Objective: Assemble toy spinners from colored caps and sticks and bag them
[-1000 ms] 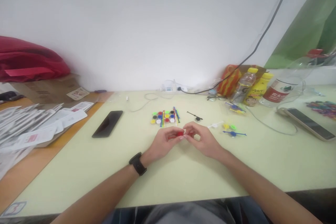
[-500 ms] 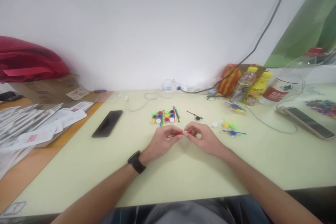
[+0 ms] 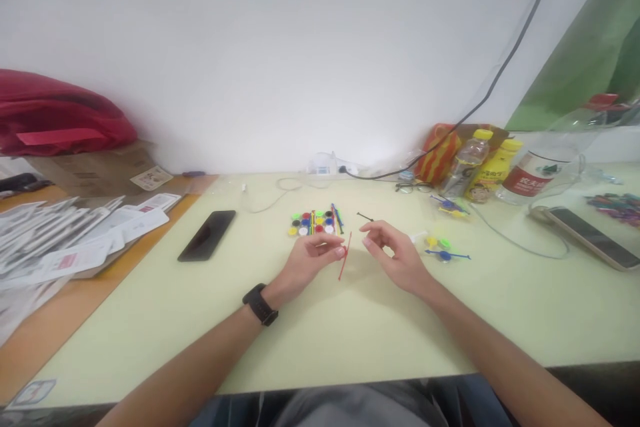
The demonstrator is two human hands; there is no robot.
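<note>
My left hand (image 3: 311, 261) pinches a thin red plastic arrow pointer (image 3: 345, 260) near its middle, between thumb and fingertips; whatever else the fingertips cover is hidden. To the right of it, my right hand (image 3: 395, 255) is raised off the table with thumb and fingers apart and holds nothing visible. Just beyond the left hand lie round discs (image 3: 303, 231) in several colours, with blue arrow pointers (image 3: 337, 215) beside them. A black arrow pointer (image 3: 365, 216) is partly hidden behind my right hand. Farther right, a blue arrow pointer on a disc (image 3: 445, 255) lies near yellow and green discs (image 3: 431, 242).
A black phone (image 3: 207, 235) lies at left, near piled printed packets (image 3: 75, 240). Bottles (image 3: 495, 170) and a second phone (image 3: 590, 235) stand or lie at right, with a cable (image 3: 520, 242) between. Small coloured pieces (image 3: 615, 205) are heaped at the far right edge.
My hands were together at the fingertips and have parted. The right hand has let go and moved slightly right; the red pointer now stands out from the left fingertips.
</note>
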